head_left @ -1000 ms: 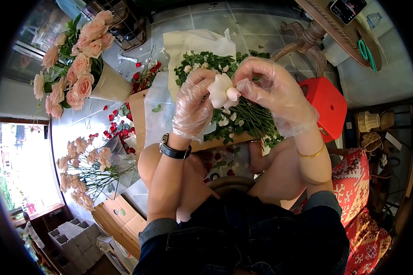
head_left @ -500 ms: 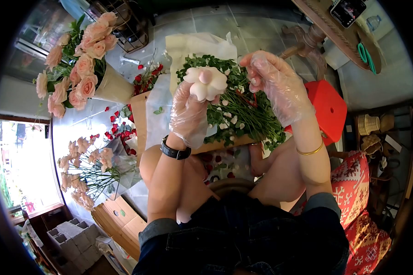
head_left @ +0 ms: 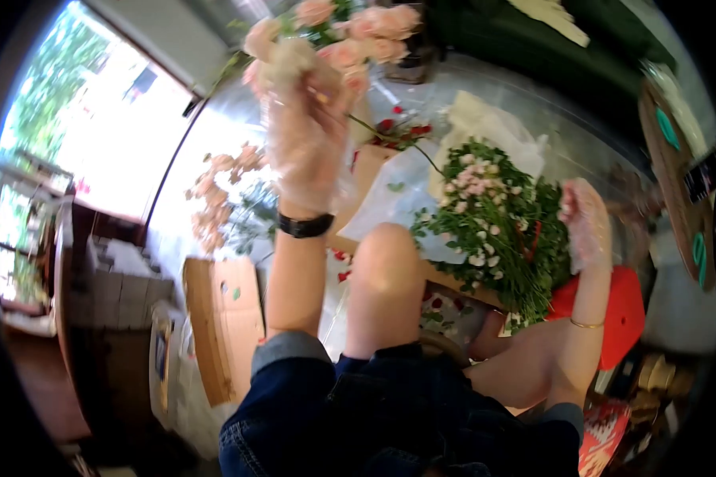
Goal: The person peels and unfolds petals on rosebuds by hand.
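My left hand (head_left: 306, 135), in a clear plastic glove and blurred, is raised at the upper left with its fingers closed round a white flower (head_left: 291, 60). A thin green stem runs from beside this hand down to the right. Right of the leafy bunch of small pink and white roses (head_left: 505, 219), my right hand (head_left: 587, 222) hangs gloved, its fingers curled together; what they hold, if anything, is too small to name. Cardboard and pale wrapping paper (head_left: 394, 195) lie under the bunch.
Large pink roses (head_left: 382, 32) stand behind my left hand. Paler pink roses (head_left: 223, 187) are at the left, above a cardboard piece (head_left: 224, 326). A red stool (head_left: 620, 318) is at the right, below a wooden table (head_left: 680, 183) with green-handled scissors (head_left: 698, 254).
The view has swung left. My left hand has risen leftward with the white flower. My right hand has moved away from it and down, to the right of the leafy bunch.
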The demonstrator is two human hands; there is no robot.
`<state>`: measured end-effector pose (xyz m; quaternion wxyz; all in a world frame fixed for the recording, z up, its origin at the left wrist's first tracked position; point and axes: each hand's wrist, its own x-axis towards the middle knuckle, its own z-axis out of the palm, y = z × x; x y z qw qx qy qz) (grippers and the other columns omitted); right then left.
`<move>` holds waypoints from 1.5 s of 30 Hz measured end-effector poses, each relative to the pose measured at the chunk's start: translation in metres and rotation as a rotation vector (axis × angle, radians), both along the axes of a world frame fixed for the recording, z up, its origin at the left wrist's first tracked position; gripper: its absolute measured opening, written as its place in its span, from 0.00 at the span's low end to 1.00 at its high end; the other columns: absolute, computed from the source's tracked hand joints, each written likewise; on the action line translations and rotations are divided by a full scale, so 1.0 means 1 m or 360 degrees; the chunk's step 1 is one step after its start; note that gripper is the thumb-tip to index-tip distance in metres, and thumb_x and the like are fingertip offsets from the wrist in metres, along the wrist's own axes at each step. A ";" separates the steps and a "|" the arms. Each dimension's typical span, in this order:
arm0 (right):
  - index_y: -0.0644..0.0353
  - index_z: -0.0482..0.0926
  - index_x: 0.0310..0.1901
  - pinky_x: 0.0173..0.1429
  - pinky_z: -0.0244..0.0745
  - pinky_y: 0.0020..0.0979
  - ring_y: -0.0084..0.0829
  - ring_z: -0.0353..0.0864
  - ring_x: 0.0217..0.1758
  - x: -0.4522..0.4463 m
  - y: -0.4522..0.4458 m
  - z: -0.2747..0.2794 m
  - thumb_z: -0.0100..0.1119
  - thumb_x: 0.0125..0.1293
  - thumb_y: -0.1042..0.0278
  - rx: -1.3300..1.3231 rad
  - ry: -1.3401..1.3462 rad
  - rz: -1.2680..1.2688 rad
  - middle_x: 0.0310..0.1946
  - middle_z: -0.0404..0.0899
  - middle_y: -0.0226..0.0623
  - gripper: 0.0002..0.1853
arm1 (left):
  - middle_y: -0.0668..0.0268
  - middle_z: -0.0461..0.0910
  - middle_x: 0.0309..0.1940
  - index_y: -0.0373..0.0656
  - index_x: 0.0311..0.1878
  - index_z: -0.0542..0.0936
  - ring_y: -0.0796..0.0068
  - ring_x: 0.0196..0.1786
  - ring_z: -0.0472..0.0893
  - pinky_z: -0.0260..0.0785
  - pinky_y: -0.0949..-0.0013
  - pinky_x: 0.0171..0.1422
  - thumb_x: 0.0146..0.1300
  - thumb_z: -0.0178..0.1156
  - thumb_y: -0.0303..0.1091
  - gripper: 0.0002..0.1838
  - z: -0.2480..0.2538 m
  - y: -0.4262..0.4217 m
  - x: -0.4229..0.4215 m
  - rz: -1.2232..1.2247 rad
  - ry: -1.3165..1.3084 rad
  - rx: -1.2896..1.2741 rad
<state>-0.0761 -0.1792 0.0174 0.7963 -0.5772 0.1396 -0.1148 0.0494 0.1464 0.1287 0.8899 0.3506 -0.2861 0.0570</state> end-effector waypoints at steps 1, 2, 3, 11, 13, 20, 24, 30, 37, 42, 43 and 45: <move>0.63 0.76 0.40 0.30 0.64 0.18 0.16 0.68 0.27 0.000 -0.002 -0.002 0.54 0.63 0.62 0.0023 -0.0045 0.0036 0.25 0.71 0.25 0.12 | 0.74 0.63 0.26 0.45 0.39 0.70 0.84 0.27 0.61 0.55 0.78 0.30 0.65 0.51 0.40 0.09 0.014 0.025 -0.005 0.0133 -0.0064 0.0070; 0.63 0.76 0.40 0.30 0.64 0.18 0.16 0.68 0.28 0.000 -0.008 -0.005 0.54 0.63 0.62 0.0069 -0.0030 0.0049 0.26 0.72 0.25 0.12 | 0.75 0.65 0.27 0.47 0.41 0.71 0.84 0.27 0.62 0.55 0.78 0.31 0.66 0.50 0.41 0.09 0.023 0.056 -0.010 0.0122 -0.0004 -0.0018; 0.63 0.76 0.41 0.31 0.64 0.18 0.16 0.68 0.28 0.001 -0.009 -0.005 0.54 0.63 0.62 0.0068 -0.0054 0.0057 0.27 0.72 0.26 0.12 | 0.75 0.67 0.28 0.46 0.41 0.72 0.84 0.27 0.62 0.56 0.78 0.31 0.65 0.51 0.41 0.09 0.033 0.087 -0.015 0.0195 -0.0033 0.0025; 0.60 0.74 0.40 0.31 0.60 0.18 0.15 0.63 0.28 -0.003 -0.003 0.004 0.54 0.64 0.62 0.0084 -0.0025 0.0074 0.28 0.68 0.23 0.10 | 0.74 0.63 0.26 0.43 0.38 0.71 0.81 0.27 0.59 0.54 0.79 0.30 0.63 0.53 0.35 0.07 0.068 0.224 -0.112 0.0777 0.0156 0.0043; 0.60 0.74 0.41 0.31 0.60 0.17 0.15 0.63 0.28 -0.003 -0.004 0.003 0.53 0.64 0.62 0.0079 -0.0016 0.0088 0.28 0.67 0.23 0.10 | 0.72 0.61 0.27 0.42 0.39 0.71 0.80 0.28 0.58 0.53 0.78 0.31 0.63 0.53 0.36 0.08 0.071 0.238 -0.123 0.0865 0.0099 0.0076; 0.60 0.73 0.42 0.31 0.59 0.18 0.15 0.63 0.28 -0.002 -0.002 0.001 0.51 0.66 0.63 0.0040 -0.0007 0.0102 0.27 0.66 0.22 0.10 | 0.72 0.61 0.22 0.43 0.31 0.71 0.80 0.24 0.57 0.50 0.77 0.26 0.61 0.56 0.32 0.06 0.062 0.275 -0.117 0.1281 0.0114 0.0164; 0.60 0.74 0.40 0.31 0.60 0.17 0.15 0.63 0.28 -0.002 -0.003 0.002 0.53 0.64 0.62 0.0042 -0.0022 0.0076 0.27 0.67 0.24 0.11 | 0.76 0.64 0.22 0.47 0.34 0.73 0.85 0.23 0.59 0.52 0.80 0.26 0.63 0.54 0.35 0.05 0.053 0.271 -0.089 0.1701 0.0239 0.0271; 0.61 0.75 0.39 0.32 0.60 0.19 0.16 0.64 0.29 -0.002 -0.014 -0.008 0.54 0.63 0.59 0.0026 -0.0045 0.0147 0.27 0.68 0.23 0.13 | 0.76 0.66 0.24 0.44 0.46 0.74 0.87 0.25 0.63 0.55 0.82 0.27 0.65 0.52 0.39 0.11 0.008 0.240 -0.049 0.1996 0.0490 0.0684; 0.60 0.76 0.40 0.33 0.63 0.16 0.13 0.65 0.27 -0.001 -0.018 -0.019 0.54 0.63 0.56 -0.0140 0.0105 0.0098 0.25 0.67 0.20 0.15 | 0.73 0.73 0.33 0.35 0.55 0.71 0.87 0.29 0.62 0.56 0.82 0.33 0.66 0.48 0.39 0.20 -0.167 0.231 0.024 0.1367 0.0526 0.1330; 0.59 0.77 0.39 0.32 0.64 0.14 0.12 0.66 0.27 0.002 -0.030 -0.034 0.52 0.64 0.57 -0.0239 0.0269 0.0089 0.25 0.68 0.19 0.13 | 0.72 0.71 0.31 0.39 0.54 0.72 0.83 0.32 0.67 0.60 0.80 0.38 0.66 0.45 0.38 0.18 -0.251 0.202 0.030 0.1469 0.0773 0.1245; 0.58 0.77 0.39 0.32 0.64 0.14 0.12 0.66 0.27 0.003 -0.031 -0.037 0.52 0.65 0.57 -0.0293 0.0345 0.0064 0.25 0.69 0.19 0.13 | 0.69 0.73 0.35 0.38 0.52 0.72 0.80 0.36 0.70 0.62 0.78 0.43 0.66 0.45 0.38 0.17 -0.263 0.205 0.029 0.1450 0.0775 0.1303; 0.56 0.77 0.38 0.33 0.64 0.14 0.12 0.66 0.27 0.005 -0.034 -0.043 0.52 0.64 0.57 -0.0345 0.0437 0.0085 0.25 0.68 0.19 0.12 | 0.61 0.74 0.49 0.39 0.61 0.66 0.71 0.50 0.72 0.63 0.72 0.54 0.67 0.45 0.37 0.21 -0.297 0.230 0.031 0.1326 0.0927 0.1382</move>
